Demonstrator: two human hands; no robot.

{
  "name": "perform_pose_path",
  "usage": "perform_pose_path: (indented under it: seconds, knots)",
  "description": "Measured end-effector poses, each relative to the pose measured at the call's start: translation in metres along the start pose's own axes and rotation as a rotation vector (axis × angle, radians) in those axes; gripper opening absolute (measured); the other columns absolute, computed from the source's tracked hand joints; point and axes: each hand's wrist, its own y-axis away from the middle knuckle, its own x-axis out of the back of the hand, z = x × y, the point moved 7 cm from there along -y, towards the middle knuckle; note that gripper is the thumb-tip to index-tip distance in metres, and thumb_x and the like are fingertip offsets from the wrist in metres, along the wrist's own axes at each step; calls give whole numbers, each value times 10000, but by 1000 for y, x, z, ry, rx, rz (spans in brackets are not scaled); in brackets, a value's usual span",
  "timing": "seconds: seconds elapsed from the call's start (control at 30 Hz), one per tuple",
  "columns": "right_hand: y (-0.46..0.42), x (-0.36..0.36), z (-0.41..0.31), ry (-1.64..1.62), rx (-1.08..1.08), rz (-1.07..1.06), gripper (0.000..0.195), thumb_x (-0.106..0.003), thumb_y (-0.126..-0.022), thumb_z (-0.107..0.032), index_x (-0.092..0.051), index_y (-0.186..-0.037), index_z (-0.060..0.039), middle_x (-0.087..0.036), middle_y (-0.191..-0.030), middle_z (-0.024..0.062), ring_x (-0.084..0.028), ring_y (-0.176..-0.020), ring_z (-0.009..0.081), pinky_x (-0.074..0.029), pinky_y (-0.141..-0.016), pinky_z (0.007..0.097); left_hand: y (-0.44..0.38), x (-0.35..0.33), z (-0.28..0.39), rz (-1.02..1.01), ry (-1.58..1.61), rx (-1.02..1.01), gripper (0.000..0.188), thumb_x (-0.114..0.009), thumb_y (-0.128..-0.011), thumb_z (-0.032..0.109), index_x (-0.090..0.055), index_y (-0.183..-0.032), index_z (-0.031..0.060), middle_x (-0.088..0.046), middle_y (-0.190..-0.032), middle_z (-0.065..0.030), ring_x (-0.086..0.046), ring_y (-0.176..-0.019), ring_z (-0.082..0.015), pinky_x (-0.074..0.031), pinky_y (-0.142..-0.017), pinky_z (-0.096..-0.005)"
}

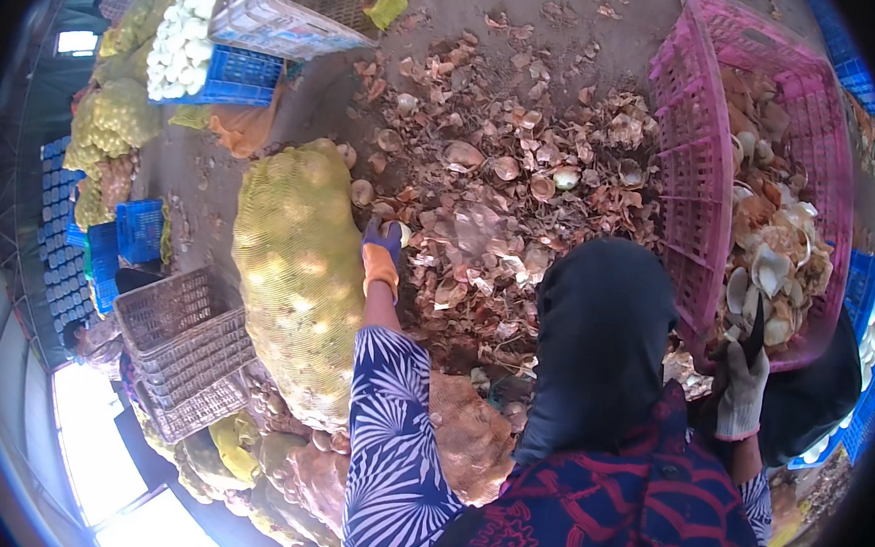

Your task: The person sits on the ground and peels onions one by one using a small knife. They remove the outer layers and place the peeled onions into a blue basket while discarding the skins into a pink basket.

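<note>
My left hand (382,259), in an orange and purple glove, reaches down beside a full yellow mesh sack of onions (294,280). Its fingers are around a pale onion (405,235), mostly hidden by the glove. On the right, my right hand (743,386) wears a whitish knit glove and grips a knife. The dark, pointed knife blade (758,327) points upward over the near end of a pink plastic crate (695,176). Onion skins and pale peeled pieces (772,271) lie in that crate.
Dry onion skins (478,231) and loose onions cover the ground ahead. Grey crates (185,348) stand left of the sack. Another grey crate (294,31) sits near a blue crate of white onions (181,47). An orange mesh sack (469,433) lies close to me.
</note>
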Motion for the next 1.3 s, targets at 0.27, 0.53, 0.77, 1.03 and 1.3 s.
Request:
perform_pose_path:
  seconds: [0.27, 0.53, 0.77, 1.03, 1.3]
  knots:
    - [-9, 8, 12, 71, 99, 61, 116, -604, -1008, -173, -646, -1004, -65, -643, -735, -7, -499, -489, 53, -344, -425, 205, -6, -26, -86, 39, -127, 121, 624, -771, -843, 230, -534, -1407, 108, -623, -1342, -109, -634, -1151, -292, -508, -949, -436]
    - [-1, -8, -9, 42, 84, 7, 171, -641, -985, -198, -660, -986, -28, -588, -665, -22, -491, -473, 51, -355, -422, 213, 88, 2, 135, -16, 1153, -32, 467, -688, -924, 233, -542, -1320, 35, -604, -1164, -87, -629, -1020, -198, -573, -880, -370]
    - [26, -26, -30, -250, -166, -126, 190, -599, -970, -167, -591, -1082, -14, -592, -697, 25, -472, -462, 88, -366, -416, 246, 171, 39, 336, -381, 1598, -350, 542, -669, -963, 257, -475, -1439, 81, -556, -1381, -142, -584, -1236, -337, -527, -1003, -477]
    - [84, 2, -31, 58, 118, -408, 381, -627, -968, -178, -575, -1318, -36, -642, -825, 33, -608, -641, 149, -489, -577, 276, 309, -46, 425, -570, 823, -469, 790, -786, -772, 61, -419, -1465, -40, -611, -1286, -140, -618, -1159, -226, -533, -1000, -353]
    - [80, 15, -58, 892, 831, -205, 368, -631, -870, -176, -597, -1237, -172, -688, -921, 105, -680, -699, 323, -552, -563, 429, 363, -142, 396, -664, 244, -529, 652, -818, -801, 91, -535, -1374, -41, -674, -1158, -112, -653, -1031, -161, -546, -910, -311]
